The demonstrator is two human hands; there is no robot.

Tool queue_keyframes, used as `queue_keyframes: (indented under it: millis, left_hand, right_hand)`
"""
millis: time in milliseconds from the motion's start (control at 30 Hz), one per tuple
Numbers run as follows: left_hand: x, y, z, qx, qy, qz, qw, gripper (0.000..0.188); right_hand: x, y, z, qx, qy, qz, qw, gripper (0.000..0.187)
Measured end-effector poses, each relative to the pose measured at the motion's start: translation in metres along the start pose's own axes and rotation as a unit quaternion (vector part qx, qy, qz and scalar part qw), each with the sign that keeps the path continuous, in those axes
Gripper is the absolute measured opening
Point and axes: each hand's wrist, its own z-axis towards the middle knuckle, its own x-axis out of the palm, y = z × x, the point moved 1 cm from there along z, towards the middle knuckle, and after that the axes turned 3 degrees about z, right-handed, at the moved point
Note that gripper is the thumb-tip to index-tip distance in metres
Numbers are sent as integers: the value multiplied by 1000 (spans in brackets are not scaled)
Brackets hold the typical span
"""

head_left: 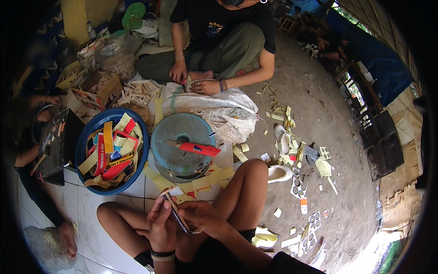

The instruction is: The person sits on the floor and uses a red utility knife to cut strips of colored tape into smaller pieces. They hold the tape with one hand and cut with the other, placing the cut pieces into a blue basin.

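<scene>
Over my lap, both hands hold a thin, narrow piece (175,211) with a pale wood-like edge and a dark side; its exact kind does not show. It slants from upper left to lower right. My left hand (161,223) is closed on its upper part. The fingers of my right hand (200,216) pinch its lower part. In front of my knees stands a round grey-blue drum-like stand (166,132) with a red flat strip (200,149) lying across its top. Left of it, a blue basin (80,142) holds red, yellow and blue cut strips.
A person (219,41) sits opposite, hands at a white woven sack (237,114). Wooden sticks (139,92) and a cardboard box (108,90) lie at the far left. Another person's foot (67,239) is at left. White shoes (279,173) and scraps litter the ground at right.
</scene>
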Motion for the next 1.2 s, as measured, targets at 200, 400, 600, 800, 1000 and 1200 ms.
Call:
queue_keyframes:
  millis: [200, 400, 600, 800, 1000, 1200]
  left_hand:
    - [-2, -1, -2, -16, 1, -3, 1000, 35]
    - [-4, 0, -2, -18, 0, -6, 1000, 28]
    - [-6, 1, 21, 6, -6, 75, 997, 32]
    - [-19, -5, 99, 17, -11, 169, 985, 40]
    - [-34, -5, 163, 60, -50, 315, 946, 40]
    - [-36, 6, 178, 169, -113, 395, 896, 30]
  right_hand:
    - [-1, -1, -1, 1, 6, 25, 1000, 28]
    - [-1, 0, 1, 0, 6, 26, 1000, 29]
    - [-11, 9, 18, 1, 14, 45, 999, 33]
    - [-33, 47, 49, -123, -91, -185, 971, 29]
    - [-47, 99, 71, -400, -252, -530, 704, 28]
    - [-53, 111, 106, -372, -233, -708, 554, 36]
